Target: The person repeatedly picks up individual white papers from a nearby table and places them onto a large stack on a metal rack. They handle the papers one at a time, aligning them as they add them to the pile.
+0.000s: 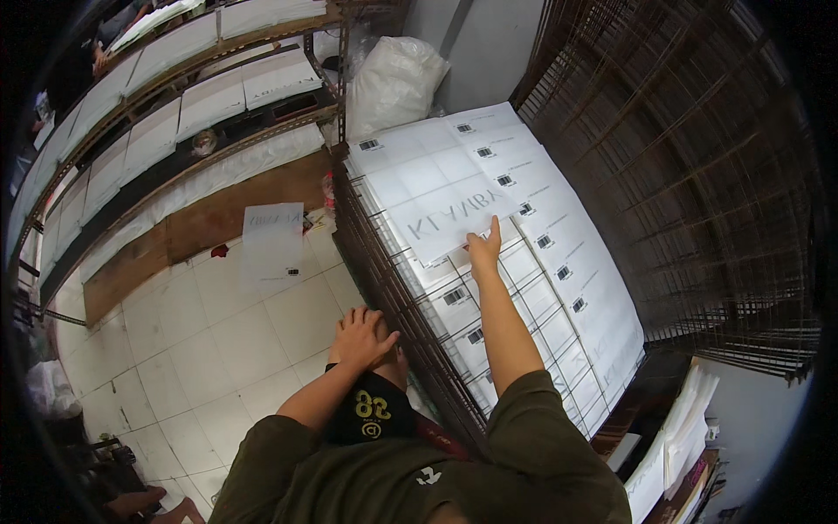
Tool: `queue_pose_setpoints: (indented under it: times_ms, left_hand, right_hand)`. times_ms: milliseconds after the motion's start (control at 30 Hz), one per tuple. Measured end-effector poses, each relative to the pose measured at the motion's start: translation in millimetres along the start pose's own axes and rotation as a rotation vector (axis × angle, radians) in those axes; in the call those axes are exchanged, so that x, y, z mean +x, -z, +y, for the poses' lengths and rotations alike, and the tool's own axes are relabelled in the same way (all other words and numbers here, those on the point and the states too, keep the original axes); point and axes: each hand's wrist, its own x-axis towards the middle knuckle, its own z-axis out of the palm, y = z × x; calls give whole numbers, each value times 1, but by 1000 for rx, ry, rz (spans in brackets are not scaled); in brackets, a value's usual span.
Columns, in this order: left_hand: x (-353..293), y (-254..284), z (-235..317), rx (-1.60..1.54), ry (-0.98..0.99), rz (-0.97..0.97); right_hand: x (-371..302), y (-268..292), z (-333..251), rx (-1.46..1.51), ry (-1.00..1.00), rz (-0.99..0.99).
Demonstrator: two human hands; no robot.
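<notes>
Translucent sheet [436, 196], one: lettering [454, 216] slants up rightward; long axis unclear. Right hand [485, 244] at near edge, cannot tell if pinching. Left hand [360, 339] loosely spread on leg [397, 368]. Floor sheet [273, 243], one.

Translucent white sheet [447, 212], grey-lettered, mostly flat, slanted over a wire rack [388, 271]

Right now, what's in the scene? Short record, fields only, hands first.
left hand: resting on the person's leg, fingers extended
right hand: at the edge of a pale large-lettered sheet; grip unclear
under that sheet: wire rack bearing pale sheets with small dark prints
floor: another lettered sheet on white tiles
left shelves: stacked white sheets
beyond rack: white sack
right side: raised wire racks
</notes>
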Motion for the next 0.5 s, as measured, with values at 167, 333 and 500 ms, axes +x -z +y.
queue_pose_setpoints:
  times_ms: [167,333,500]
  left_hand:
    - [1,-3,3,10,-8,4]
    - [2,-10,0,22,-13,21]
    - [1,-13,-5,24,-12,50]
  right_hand:
    - [13,14,32,-18,39,35]
    - [19,17,57,-189,179,116]
    - [0,14,28,-81,3,47]
